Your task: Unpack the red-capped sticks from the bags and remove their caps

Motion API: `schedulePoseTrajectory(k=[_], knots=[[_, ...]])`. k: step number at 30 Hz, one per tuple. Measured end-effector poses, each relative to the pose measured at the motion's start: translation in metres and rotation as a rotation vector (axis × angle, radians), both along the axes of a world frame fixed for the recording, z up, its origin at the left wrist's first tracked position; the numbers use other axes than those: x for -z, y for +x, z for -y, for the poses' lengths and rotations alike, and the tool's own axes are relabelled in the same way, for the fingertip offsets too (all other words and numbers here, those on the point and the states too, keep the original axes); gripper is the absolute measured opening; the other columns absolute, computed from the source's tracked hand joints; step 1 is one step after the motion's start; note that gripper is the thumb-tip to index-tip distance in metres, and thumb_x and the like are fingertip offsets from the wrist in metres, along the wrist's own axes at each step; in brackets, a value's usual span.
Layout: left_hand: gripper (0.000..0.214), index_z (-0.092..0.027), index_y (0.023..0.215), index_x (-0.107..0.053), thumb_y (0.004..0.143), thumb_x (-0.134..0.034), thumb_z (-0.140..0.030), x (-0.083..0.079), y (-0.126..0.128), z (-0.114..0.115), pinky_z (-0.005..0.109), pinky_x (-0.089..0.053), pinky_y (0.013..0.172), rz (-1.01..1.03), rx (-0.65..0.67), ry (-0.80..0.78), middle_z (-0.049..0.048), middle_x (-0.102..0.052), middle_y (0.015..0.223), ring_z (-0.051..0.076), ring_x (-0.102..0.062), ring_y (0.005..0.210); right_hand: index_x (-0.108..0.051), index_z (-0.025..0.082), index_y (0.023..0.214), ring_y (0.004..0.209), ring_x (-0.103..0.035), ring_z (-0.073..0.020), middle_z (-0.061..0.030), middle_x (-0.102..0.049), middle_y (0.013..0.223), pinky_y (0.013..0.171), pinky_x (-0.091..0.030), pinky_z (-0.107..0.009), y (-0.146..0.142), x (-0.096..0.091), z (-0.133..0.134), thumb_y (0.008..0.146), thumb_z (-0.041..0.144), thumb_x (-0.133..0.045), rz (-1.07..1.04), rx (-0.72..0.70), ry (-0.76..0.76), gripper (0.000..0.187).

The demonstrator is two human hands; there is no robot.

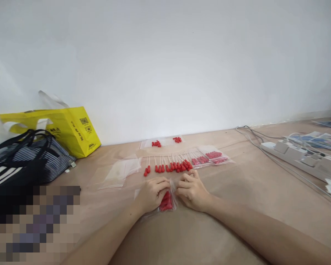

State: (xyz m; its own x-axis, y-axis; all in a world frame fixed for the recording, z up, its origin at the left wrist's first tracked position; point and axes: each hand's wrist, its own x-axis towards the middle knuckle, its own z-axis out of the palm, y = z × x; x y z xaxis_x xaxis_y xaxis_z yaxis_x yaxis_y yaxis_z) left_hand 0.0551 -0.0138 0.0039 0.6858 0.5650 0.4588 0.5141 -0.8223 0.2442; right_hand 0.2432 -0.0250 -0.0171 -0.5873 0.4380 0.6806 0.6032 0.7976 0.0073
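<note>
A clear plastic zip bag (166, 207) with several red-headed pieces inside lies in front of me. My left hand (153, 194) is closed on its upper left part, thumb and fingers pinched together. My right hand (192, 190) is at the bag's right edge, fingers curled in and closed on it; the fingertips are partly hidden. Just beyond my hands, a row of thin pale sticks with red bulb-shaped ends (167, 168) lies on the brown surface, red ends toward me. To their right are filled bags of red-ended sticks (213, 157).
Flat clear bags (118, 173) lie to the left. Several red-ended pieces (156, 144) lie by the wall. A yellow bag (79, 132) and a striped bag (62, 158) stand at left. A white power strip (295, 158) with grey cables (253, 143) lies at right.
</note>
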Motion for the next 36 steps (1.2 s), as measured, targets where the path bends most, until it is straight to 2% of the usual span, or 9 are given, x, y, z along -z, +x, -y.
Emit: schedulePoseTrajectory(k=[8,15,24,28,31,34,36], knots=[[0.022,-0.018,0.080,-0.058,0.082,-0.036,-0.013,0.002,0.000,0.000,0.026,-0.045,0.071,-0.035,0.006,0.019,0.0029,-0.063,0.085,0.014,-0.057,0.079,-0.059,0.023,0.068,0.070,-0.040,-0.0129,0.0009,-0.057,0.063,0.074,-0.021,-0.034,-0.003,0.002,-0.002,0.082,0.020,-0.043,0.000,0.019,-0.016,0.022],[0.028,-0.017,0.089,-0.059,0.085,-0.031,-0.013,-0.001,0.002,-0.006,0.026,-0.046,0.071,-0.235,0.106,0.201,0.0040,-0.063,0.098,0.014,-0.057,0.081,-0.054,0.020,0.059,0.065,-0.039,-0.0110,0.0022,-0.054,0.058,0.072,-0.021,-0.034,-0.004,-0.002,0.000,0.081,0.012,-0.039,0.024,0.000,0.040,0.028],[0.030,-0.016,0.067,-0.052,0.086,-0.030,-0.012,-0.003,0.002,-0.005,0.021,-0.039,0.052,-0.357,0.183,0.339,0.0010,-0.057,0.067,0.011,-0.054,0.063,-0.049,0.018,0.058,0.067,-0.040,-0.0105,0.0030,-0.052,0.056,0.076,-0.019,-0.035,0.000,0.001,-0.004,0.081,0.007,-0.034,0.107,-0.096,0.128,0.029],[0.034,-0.016,0.070,-0.054,0.085,-0.025,-0.008,-0.007,-0.004,-0.008,0.020,-0.038,0.052,-0.315,0.118,0.238,0.0007,-0.060,0.074,0.010,-0.054,0.061,-0.052,0.019,0.061,0.069,-0.041,-0.0112,0.0025,-0.054,0.058,0.079,-0.019,-0.036,0.006,0.001,-0.008,0.082,0.008,-0.034,0.121,-0.086,0.075,0.029],[0.035,-0.018,0.080,-0.058,0.084,-0.025,-0.008,-0.011,-0.006,-0.006,0.019,-0.043,0.061,-0.205,0.084,0.120,0.0013,-0.062,0.089,0.010,-0.058,0.072,-0.056,0.020,0.066,0.072,-0.042,-0.0129,0.0012,-0.055,0.060,0.077,-0.021,-0.036,0.010,-0.001,-0.009,0.083,0.013,-0.038,0.093,-0.058,-0.004,0.025],[0.023,-0.020,0.096,-0.056,0.085,-0.037,-0.022,-0.015,-0.004,0.006,0.025,-0.045,0.076,-0.110,-0.017,-0.009,0.0034,-0.060,0.102,0.014,-0.058,0.087,-0.058,0.020,0.070,0.075,-0.042,-0.0145,0.0001,-0.057,0.067,0.074,-0.023,-0.035,0.015,-0.003,-0.006,0.077,0.018,-0.046,0.090,-0.058,-0.106,0.015],[0.032,-0.019,0.105,-0.053,0.079,-0.049,-0.036,-0.016,-0.006,0.019,0.030,-0.046,0.080,-0.121,-0.089,-0.091,0.0057,-0.059,0.105,0.018,-0.056,0.092,-0.060,0.021,0.073,0.076,-0.042,-0.0149,-0.0001,-0.057,0.074,0.073,-0.025,-0.034,0.018,-0.005,-0.003,0.071,0.017,-0.051,0.089,-0.072,-0.194,0.010]])
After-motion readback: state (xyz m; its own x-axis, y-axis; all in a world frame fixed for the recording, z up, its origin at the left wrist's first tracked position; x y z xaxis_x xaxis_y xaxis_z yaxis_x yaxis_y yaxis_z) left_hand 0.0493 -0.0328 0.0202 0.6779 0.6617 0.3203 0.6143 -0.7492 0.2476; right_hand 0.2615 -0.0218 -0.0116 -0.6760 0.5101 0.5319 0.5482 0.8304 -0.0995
